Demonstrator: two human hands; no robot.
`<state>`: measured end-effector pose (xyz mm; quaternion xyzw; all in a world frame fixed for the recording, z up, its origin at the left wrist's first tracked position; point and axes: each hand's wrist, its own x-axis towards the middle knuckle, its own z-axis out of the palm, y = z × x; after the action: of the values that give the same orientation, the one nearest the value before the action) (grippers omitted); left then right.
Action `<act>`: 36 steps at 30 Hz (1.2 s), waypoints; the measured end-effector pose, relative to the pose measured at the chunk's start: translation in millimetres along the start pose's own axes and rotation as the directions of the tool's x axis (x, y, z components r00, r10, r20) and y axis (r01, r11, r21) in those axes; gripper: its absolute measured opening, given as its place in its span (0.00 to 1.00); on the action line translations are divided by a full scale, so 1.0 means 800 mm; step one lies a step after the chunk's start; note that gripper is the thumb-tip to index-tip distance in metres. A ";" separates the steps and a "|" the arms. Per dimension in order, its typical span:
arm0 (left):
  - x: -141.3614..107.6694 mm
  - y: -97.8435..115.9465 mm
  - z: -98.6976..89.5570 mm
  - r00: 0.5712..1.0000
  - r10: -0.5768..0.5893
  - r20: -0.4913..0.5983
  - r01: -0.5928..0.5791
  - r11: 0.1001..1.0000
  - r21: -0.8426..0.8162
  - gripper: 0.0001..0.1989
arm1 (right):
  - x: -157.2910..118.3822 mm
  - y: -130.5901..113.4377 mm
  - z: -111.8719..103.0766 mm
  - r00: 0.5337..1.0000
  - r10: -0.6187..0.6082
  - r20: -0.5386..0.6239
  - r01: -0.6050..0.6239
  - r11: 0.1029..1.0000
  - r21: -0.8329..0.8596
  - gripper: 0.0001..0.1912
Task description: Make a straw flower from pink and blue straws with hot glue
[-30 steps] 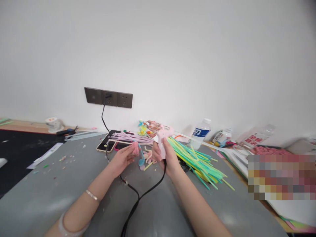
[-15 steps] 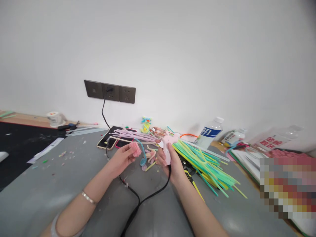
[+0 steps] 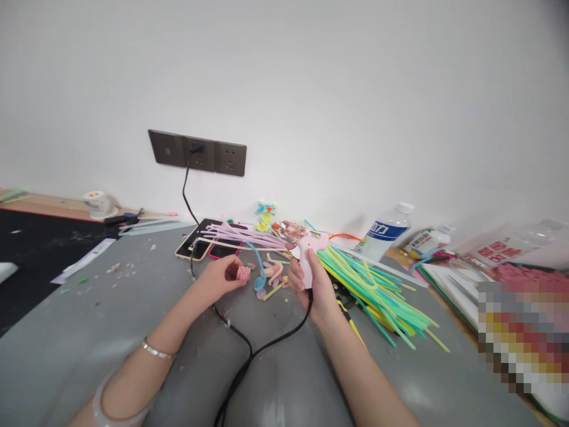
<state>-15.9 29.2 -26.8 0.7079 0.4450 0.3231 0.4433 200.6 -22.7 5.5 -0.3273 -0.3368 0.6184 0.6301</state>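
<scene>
My left hand [image 3: 222,277] pinches a small pink crinkled piece [image 3: 243,274] between thumb and fingers, just above the grey table; its exact kind is unclear. My right hand [image 3: 316,287] is wrapped round the handle of a pale pink glue gun [image 3: 307,252], whose nozzle end points left. A black cord [image 3: 284,339] runs down from its grip. Between the hands lie a blue curled strip [image 3: 258,267] and several short pastel pieces [image 3: 275,270]. Behind them is a bundle of lilac sticks [image 3: 249,234].
Green and yellow sticks [image 3: 382,290] lie right of my right hand, over yellow-handled pliers [image 3: 349,320]. Two phones [image 3: 189,249] rest behind my left hand. A bottle [image 3: 384,231] leans near the wall. A wall socket [image 3: 198,153] holds a plug. Papers [image 3: 444,284] are at right.
My left hand has turned, so the pink piece now sits lower at the fingertips. The glue gun stays in my right hand. The view has shifted slightly.
</scene>
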 end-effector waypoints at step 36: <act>-0.003 0.011 -0.010 0.998 0.026 0.050 -0.027 0.999 0.021 0.15 | -0.001 -0.001 -0.001 1.000 0.008 0.017 -0.009 0.998 0.057 0.20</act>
<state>-20.9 27.7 -16.0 0.7263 0.4277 0.3064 0.4424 201.4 -23.3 5.9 -0.3054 -0.3232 0.6330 0.6337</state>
